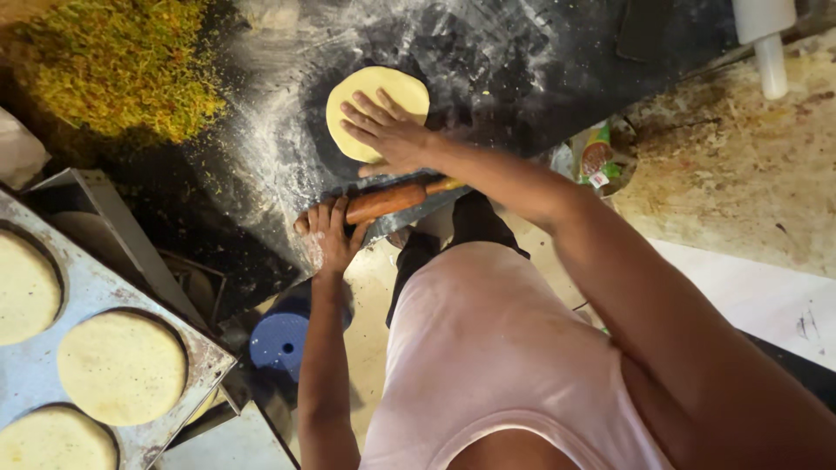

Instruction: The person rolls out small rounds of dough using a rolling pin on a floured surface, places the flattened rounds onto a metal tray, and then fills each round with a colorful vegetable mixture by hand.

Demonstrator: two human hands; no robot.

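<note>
Head view: right hand [387, 130] spread flat on dough round [376, 96]; left hand [329, 233] grip wraps rolling pin [383, 202] at desk [488, 61] edge, may roll off.

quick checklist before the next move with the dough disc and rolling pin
1. Right hand flat on the dough disc: ok.
2. Left hand gripping the end of the wooden rolling pin: ok.
3. Rolling pin clear of the disc, lying at the near edge of the board: ok.
4. Dark board dusted with flour around the disc: ok.
5. Disc evenly thin: cannot tell, hand covers part.
6. Free well in the metal tray: not ok, all visible wells hold discs.
</note>
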